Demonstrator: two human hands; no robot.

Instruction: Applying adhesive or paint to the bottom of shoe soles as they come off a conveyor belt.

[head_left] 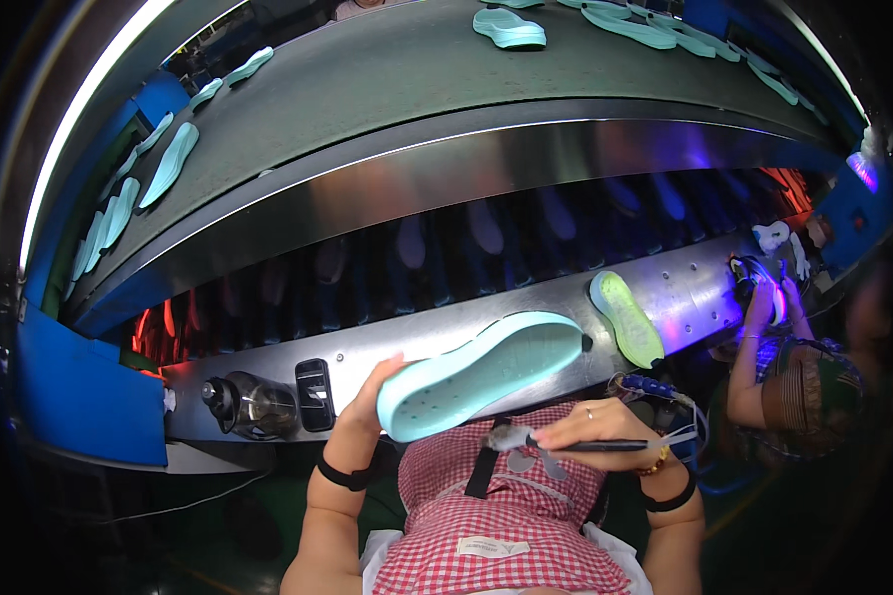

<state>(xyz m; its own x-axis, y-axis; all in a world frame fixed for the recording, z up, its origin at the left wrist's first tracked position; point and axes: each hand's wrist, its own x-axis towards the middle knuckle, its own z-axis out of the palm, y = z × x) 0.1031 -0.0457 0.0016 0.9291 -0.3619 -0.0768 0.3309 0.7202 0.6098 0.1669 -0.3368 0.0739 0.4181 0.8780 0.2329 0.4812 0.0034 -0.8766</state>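
My left hand (368, 395) grips a pale turquoise shoe sole (481, 377) by its left end. The sole is tilted so that its hollow inner side, dotted with small holes, shows. Just below it, my right hand (590, 426) is closed around a brush (514, 437) with greyish bristles and a dark handle. The bristles point left and look apart from the sole. A second sole (627, 322), yellow-green inside with a turquoise rim, lies on the metal ledge beyond my right hand.
A dark conveyor belt (367, 109) carries several turquoise soles behind a raised metal edge. On the ledge (466, 325) stand a dark bottle (253, 405) and a black phone-like object (315, 394). A blue-handled tool with a cable (650, 385) lies near my right hand. Another person's hands (774, 302) work at the right.
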